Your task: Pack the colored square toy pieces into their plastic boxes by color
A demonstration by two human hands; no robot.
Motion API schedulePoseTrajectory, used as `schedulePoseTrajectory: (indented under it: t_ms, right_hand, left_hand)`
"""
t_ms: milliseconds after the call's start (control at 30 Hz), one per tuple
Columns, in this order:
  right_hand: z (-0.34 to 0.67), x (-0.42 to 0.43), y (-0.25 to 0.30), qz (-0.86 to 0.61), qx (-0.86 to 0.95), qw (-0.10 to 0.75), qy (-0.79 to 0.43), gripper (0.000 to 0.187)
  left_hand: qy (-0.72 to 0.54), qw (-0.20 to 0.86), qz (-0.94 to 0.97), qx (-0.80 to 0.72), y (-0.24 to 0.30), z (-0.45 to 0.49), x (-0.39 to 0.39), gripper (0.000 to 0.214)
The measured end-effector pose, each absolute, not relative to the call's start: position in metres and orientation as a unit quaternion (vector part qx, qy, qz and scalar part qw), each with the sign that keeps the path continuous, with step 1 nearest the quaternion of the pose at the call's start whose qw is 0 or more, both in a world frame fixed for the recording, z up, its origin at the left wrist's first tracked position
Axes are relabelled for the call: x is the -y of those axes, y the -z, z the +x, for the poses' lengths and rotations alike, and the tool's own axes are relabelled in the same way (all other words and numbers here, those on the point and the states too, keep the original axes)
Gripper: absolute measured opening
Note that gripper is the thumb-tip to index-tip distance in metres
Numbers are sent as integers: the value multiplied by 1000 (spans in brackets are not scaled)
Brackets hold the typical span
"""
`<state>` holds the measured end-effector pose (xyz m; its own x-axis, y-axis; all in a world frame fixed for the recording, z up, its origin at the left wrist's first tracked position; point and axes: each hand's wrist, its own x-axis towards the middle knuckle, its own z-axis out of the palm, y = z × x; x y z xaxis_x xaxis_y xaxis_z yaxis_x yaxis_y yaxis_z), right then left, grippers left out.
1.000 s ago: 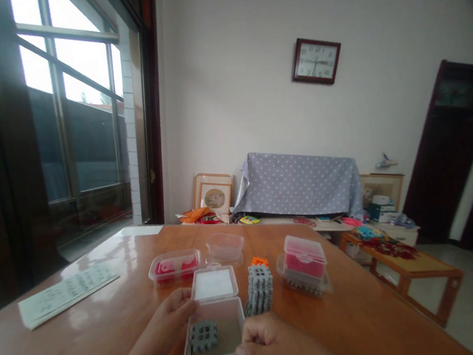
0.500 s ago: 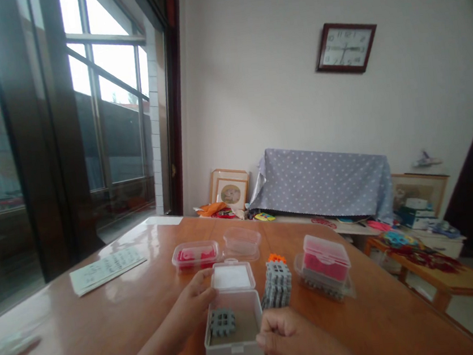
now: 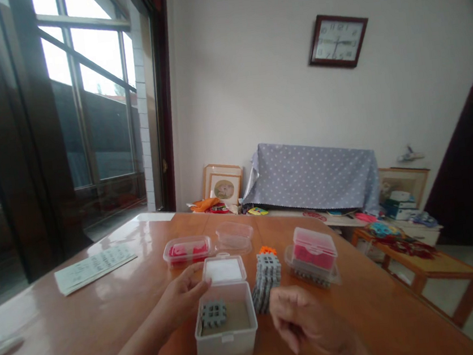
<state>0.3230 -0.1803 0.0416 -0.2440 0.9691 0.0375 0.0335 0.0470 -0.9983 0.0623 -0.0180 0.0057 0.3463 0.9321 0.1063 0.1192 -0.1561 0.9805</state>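
Observation:
In front of me stands a clear plastic box point(image 3: 228, 349) with its lid point(image 3: 224, 270) tipped back. Inside, at its left, lies a grey interlocking block point(image 3: 213, 314) with notched edges and square holes. My left hand point(image 3: 185, 294) is at the lid's left edge, fingers stretched out and apart, apparently touching the rim. My right hand point(image 3: 299, 315) hovers right of the box with its fingers curled inward; whatever they may hold is hidden. Just beyond it leans a tall stack of grey blocks point(image 3: 265, 282), with an orange piece point(image 3: 267, 250) behind its top.
Behind the box are a tub of red pieces point(image 3: 187, 251) and a clear container point(image 3: 235, 238). At right, a pink-lidded box point(image 3: 314, 248) sits on another container of grey pieces. Written paper point(image 3: 95, 267) lies at left on the brown table point(image 3: 118, 305).
My right hand has moved away from the box's front right corner, toward the right and slightly up. My left hand stays by the lid. The whole view has shifted a little.

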Motion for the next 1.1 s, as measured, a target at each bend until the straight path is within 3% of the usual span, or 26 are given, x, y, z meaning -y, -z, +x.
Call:
schedulePoseTrajectory:
  t_ms: [167, 300, 467, 700, 1100]
  right_hand:
    - [349, 169, -46, -360, 383, 733, -431, 44]
    - [366, 143, -27, -380, 153, 824, -392, 36]
    - [367, 120, 8, -435, 18, 822, -366, 26]
    - [361, 103, 27, -472, -45, 801, -366, 25]
    - [370, 98, 27, -449, -60, 808, -376, 26]
  left_hand:
    - [-462, 386, 672, -431, -3, 56, 9, 59]
    - [-486, 333, 689, -423, -23, 64, 20, 50]
    - [-477, 326, 720, -386, -58, 87, 33, 44]
    - [-349, 319, 821, -319, -94, 131, 36, 44]
    - [-226, 281, 901, -241, -111, 181, 25, 63]
